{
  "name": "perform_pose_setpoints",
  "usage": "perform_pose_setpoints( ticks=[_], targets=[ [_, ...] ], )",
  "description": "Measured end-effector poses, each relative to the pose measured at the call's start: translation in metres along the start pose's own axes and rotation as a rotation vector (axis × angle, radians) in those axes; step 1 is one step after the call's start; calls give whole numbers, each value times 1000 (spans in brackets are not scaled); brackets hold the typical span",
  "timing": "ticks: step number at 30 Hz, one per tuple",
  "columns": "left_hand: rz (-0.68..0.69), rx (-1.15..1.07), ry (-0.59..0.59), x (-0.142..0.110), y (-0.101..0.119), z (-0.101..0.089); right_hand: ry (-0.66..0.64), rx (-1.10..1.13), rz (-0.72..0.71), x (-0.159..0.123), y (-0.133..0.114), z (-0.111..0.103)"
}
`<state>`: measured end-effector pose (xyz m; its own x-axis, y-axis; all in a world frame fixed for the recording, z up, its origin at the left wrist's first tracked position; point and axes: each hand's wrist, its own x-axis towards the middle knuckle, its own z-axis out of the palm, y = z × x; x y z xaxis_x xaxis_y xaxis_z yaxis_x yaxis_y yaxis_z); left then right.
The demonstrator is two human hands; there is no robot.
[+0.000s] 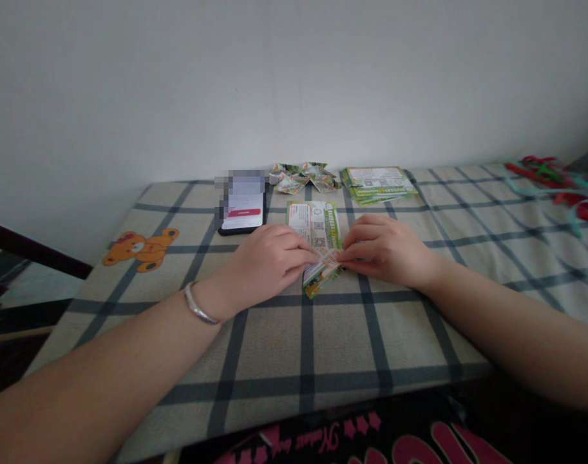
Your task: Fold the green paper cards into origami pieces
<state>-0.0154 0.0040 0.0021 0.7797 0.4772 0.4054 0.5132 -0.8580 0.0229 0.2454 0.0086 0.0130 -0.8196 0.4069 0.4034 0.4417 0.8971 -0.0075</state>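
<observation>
A green and white printed leaflet (313, 222) lies on the checked tablecloth between my hands, its near part folded over at a slant. My left hand (274, 258), below a silver bangle (200, 305), has its fingers closed at the fold's left side. At the right end of the fold, my right hand (383, 251) pinches the paper with thumb and fingers together. Behind it sit several folded paper pieces (306, 177) made of similar print. To their right is a stack of flat leaflets (380, 183).
A phone (245, 209) with a lit screen lies left of the folded pieces. A teddy bear picture (142, 250) is at the table's left. Red, green and pale blue strips (559, 187) lie at the far right. A white wall (294, 84) stands behind the table.
</observation>
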Motion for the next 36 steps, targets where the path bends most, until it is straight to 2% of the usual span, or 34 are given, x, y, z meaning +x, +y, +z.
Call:
perform_pose_setpoints(
  ticks=[5,8,20,36],
  targets=[
    [-24,-75,4,3,4,-5,-2,-199,16,0,-8,0],
    [-21,-86,-4,3,5,-6,-20,-245,38,1,-12,0],
    [-48,65,-57,2,15,-3,-124,-136,77,0,-12,-1],
    [-108,166,-25,6,19,0,-98,-11,262,4,-13,5]
  ],
)
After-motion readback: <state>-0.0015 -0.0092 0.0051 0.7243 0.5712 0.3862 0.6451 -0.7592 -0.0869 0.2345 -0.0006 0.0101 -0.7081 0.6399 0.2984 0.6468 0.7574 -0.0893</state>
